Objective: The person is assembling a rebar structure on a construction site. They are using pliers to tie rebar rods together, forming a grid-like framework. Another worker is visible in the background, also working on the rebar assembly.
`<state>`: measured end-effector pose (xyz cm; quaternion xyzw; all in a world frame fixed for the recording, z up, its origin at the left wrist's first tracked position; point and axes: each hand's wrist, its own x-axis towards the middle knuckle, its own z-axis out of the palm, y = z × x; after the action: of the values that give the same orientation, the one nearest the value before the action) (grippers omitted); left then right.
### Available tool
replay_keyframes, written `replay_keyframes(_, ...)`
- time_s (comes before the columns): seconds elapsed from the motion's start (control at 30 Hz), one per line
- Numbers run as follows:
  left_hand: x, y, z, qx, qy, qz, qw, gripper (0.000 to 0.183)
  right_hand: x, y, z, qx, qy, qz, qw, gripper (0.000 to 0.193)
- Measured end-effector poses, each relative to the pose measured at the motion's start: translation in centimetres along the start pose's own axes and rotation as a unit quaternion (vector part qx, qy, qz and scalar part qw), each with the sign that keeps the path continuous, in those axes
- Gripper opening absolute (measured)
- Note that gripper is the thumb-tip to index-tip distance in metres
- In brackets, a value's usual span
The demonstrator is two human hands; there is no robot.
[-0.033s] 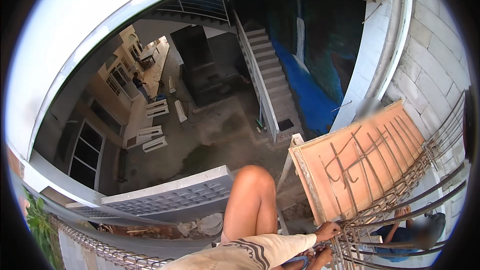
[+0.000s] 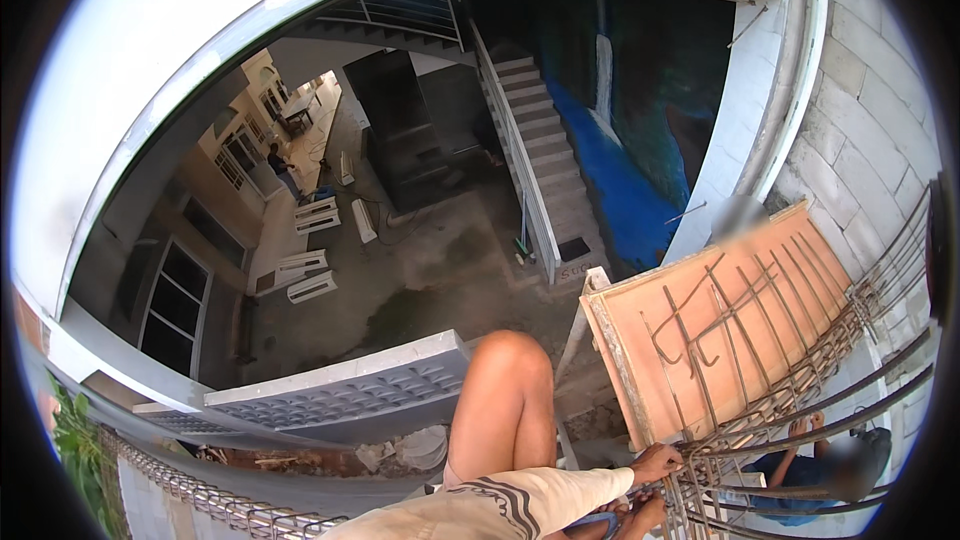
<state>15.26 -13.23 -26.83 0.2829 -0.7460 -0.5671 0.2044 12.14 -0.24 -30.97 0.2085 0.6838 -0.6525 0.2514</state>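
My left hand [image 2: 657,463], at the end of a pale sleeve, reaches the near corner of a tied rebar cage [image 2: 760,410]. Its fingers are closed against the bars, and whatever lies between them is too small to make out. Just below it is my right hand [image 2: 645,513], its fingers also curled in beside the upright rebar [image 2: 680,505]. What it grips is hidden. Something blue [image 2: 603,520] shows partly under my sleeve, close to the right hand. My bare bent knee [image 2: 507,370] is to the left of the cage.
An orange-brown formwork panel [image 2: 700,330] stands behind the cage, with bent bars over it. Another person [image 2: 800,475] in blue is below right. Long curved bars [image 2: 850,415] cross there. Far below are a concrete floor [image 2: 440,280], a staircase [image 2: 545,150] and a distant person [image 2: 280,168].
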Motion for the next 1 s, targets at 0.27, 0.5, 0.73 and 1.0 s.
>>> replay_keyframes(0.27,-0.1,-1.2,-1.1,-0.103,-0.096,-0.041,0.989,0.037,-2.4,-4.5,2.1,-0.033,-0.028,0.000,0.999,0.017)
replay_keyframes(0.5,0.2,-1.2,-4.5,-0.060,-0.223,0.009,0.973,0.062,-0.9,-6.2,1.0,-0.211,-0.179,0.006,0.961,0.028)
replay_keyframes(0.73,-0.3,-0.7,-3.6,-0.024,-0.179,0.026,0.983,0.040,4.9,-4.4,-1.8,-0.308,-0.244,-0.068,0.917,0.033)
replay_keyframes(1.0,0.3,0.2,-4.9,0.021,-0.189,0.023,0.981,0.030,-4.8,-8.5,-0.1,-0.480,-0.107,-0.546,0.678,0.032)
